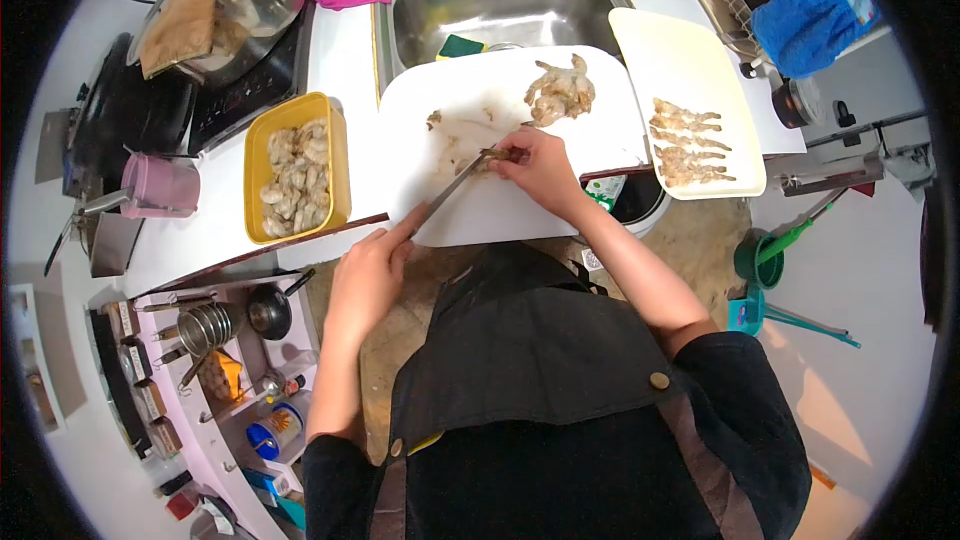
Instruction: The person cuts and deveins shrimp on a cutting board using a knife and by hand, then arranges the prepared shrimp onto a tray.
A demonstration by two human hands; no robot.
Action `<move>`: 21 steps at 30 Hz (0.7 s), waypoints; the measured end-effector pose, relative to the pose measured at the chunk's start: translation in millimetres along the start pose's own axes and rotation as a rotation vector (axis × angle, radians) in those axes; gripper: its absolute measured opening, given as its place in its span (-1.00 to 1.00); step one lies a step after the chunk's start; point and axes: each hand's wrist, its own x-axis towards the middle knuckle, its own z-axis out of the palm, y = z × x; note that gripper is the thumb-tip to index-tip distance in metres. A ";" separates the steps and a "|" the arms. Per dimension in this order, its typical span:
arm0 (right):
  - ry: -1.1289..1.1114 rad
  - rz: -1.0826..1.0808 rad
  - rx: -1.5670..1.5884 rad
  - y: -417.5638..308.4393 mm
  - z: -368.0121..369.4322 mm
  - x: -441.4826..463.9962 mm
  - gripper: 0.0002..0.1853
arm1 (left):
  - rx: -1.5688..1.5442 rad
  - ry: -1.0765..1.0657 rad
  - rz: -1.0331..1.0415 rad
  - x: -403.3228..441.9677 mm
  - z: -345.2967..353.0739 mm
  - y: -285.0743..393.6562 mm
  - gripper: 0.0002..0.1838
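Note:
My left hand is closed round the handle of a knife, its blade pointing up and to the right over the white cutting board. The blade's tip meets a shrimp pinched in the fingers of my right hand. Part of that shrimp is hidden by the fingers. Higher on the board lies a pile of shrimp. Small scraps and wet smears are scattered left of the knife tip.
To the left stands a yellow container of shrimp pieces. Several shrimp lie in rows on a cream tray at right. Behind the board is a steel sink with a green sponge. A pink mug stands far left.

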 end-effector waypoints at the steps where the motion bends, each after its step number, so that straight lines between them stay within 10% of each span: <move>1: 0.006 0.003 -0.007 -0.9 -0.8 0.0 -0.84 | -0.026 -0.001 0.013 -2.2 -3.8 -3.2 -0.43; 21: 0.010 -0.015 0.000 -6.8 -3.2 -1.5 -0.86 | -0.210 -0.034 0.045 33.4 16.0 4.3 -0.47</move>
